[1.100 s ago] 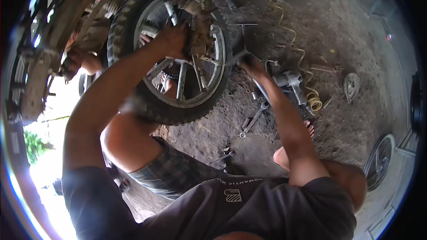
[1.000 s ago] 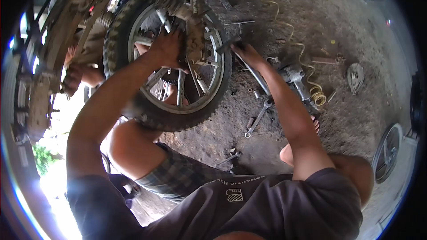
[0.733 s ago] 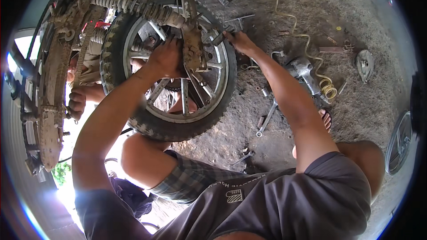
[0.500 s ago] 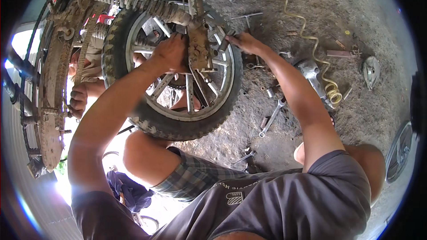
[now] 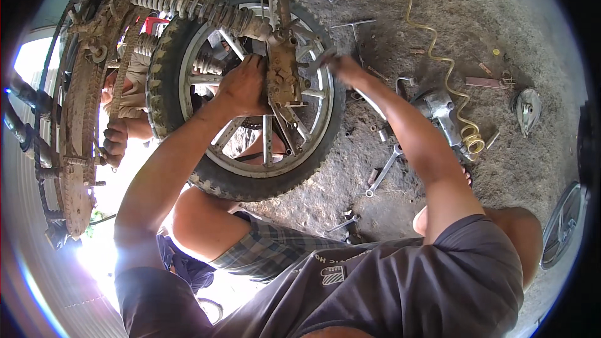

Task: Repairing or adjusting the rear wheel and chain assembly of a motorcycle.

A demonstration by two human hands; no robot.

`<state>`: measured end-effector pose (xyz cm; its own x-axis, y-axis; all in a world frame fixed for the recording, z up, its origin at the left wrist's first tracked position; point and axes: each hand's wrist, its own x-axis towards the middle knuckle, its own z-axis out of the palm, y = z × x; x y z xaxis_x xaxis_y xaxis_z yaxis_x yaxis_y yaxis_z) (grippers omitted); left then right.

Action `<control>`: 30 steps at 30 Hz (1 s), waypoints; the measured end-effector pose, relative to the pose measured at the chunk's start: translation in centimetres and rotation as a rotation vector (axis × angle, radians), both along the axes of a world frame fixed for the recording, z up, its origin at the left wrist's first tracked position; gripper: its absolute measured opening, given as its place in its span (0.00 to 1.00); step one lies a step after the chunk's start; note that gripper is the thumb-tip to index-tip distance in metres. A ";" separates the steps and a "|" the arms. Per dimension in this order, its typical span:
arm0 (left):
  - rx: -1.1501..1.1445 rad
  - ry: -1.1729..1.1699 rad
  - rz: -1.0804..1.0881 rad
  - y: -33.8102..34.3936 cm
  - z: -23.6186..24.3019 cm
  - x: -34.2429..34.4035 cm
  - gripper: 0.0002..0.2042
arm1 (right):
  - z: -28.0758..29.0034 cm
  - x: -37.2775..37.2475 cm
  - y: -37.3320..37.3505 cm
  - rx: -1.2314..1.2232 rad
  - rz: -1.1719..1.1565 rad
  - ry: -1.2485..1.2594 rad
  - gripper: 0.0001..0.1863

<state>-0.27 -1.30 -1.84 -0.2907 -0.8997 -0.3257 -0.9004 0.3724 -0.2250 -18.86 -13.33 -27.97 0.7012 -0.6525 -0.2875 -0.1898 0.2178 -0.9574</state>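
A spoked motorcycle wheel [image 5: 225,184] with a knobby tyre stands upright before me, its muddy fork-end bracket [image 5: 283,78] over the hub. My left hand [image 5: 245,84] is closed against the bracket's left side, its fingertips partly hidden; what they grip is unclear. Right of the bracket, my right hand [image 5: 345,70] is closed on a hammer-like tool [image 5: 327,57] with a dark head and pale metal handle, blurred by motion beside the rim. A dirty coil-spring shock [image 5: 194,9] slants above the wheel. My bare knee [image 5: 203,225] is below the tyre.
At left are a muddy motorcycle frame [image 5: 81,119] and another person's hand [image 5: 116,141]. On the concrete floor [image 5: 501,169] lie an impact gun [image 5: 441,116], coiled yellow hose [image 5: 472,141], spanner [image 5: 385,172], T-handle [image 5: 354,23] and metal plate [image 5: 526,112]. A wheel [image 5: 557,225] leans at right.
My right hand and its tool swung left from beside the tyre toward the bracket and now blur there. My left hand stayed at the hub. The view shifted, showing more of the frame.
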 end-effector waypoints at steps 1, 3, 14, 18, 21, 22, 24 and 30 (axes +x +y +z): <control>0.007 -0.015 -0.001 0.3 0.0 0.4 0.47 | 0.4 0.1 0.3 -0.001 0.009 -0.005 0.35; 0.000 -0.020 0.015 0.6 -0.3 0.7 0.47 | 0.6 -0.6 0.2 -0.274 0.207 0.062 0.35; -0.003 0.021 -0.076 -0.5 -0.7 0.9 0.43 | -0.5 -0.8 -2.9 -0.206 0.087 0.201 0.30; -0.025 0.009 -0.073 -0.2 -0.9 1.2 0.41 | -0.6 -1.0 -0.9 0.094 -0.055 0.030 0.31; -0.024 -0.033 -0.190 0.3 -0.3 1.5 0.41 | 2.3 -0.3 0.7 -0.307 0.153 0.078 0.38; -0.024 -0.032 -0.144 0.3 -0.3 1.2 0.42 | 2.8 -0.9 0.5 -0.218 0.134 0.093 0.41; -0.019 -0.017 -0.074 -0.2 -0.4 0.3 0.42 | 0.9 -1.6 -1.9 -0.107 -0.036 0.184 0.39; -0.052 0.115 -0.107 0.2 1.0 -0.6 0.40 | -1.2 -0.5 1.6 -0.319 0.189 0.148 0.34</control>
<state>-0.87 -1.08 -0.82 -0.4184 -0.8764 -0.2386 -0.8771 0.4580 -0.1445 -19.32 -11.74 -29.22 0.7836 -0.5887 -0.1984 -0.3394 -0.1383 -0.9304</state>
